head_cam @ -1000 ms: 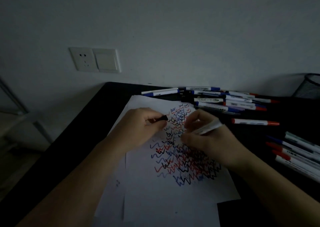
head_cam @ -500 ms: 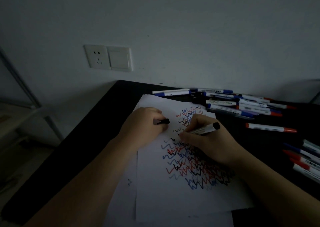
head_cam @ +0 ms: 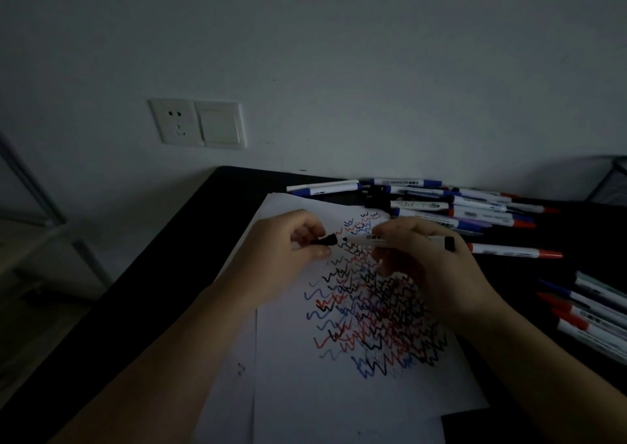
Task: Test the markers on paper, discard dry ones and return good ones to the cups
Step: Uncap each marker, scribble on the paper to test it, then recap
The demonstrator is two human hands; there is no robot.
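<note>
Socket and switch sit side by side on the wall at our far left, above the corner of the dark worktop. Moving right, we see our left hand over the upper left part of the paper, its fingers curled and pinching a black cap whose open end faces right. Just beside it lies the tip of the marker, which we hold level above the sheet; cap and tip are nearly touching, though we cannot tell whether they meet. Our right hand grips that marker round the middle of its white barrel, fingers curled about it, the black rear end sticking out to the right. Under both hands the paper is crowded with black, red and blue zigzags. Behind the sheet, against the wall, a heap of markers lies on the worktop, one red-capped marker apart in front of it. More markers lie at the right edge, and a mesh cup stands in the far right corner.
</note>
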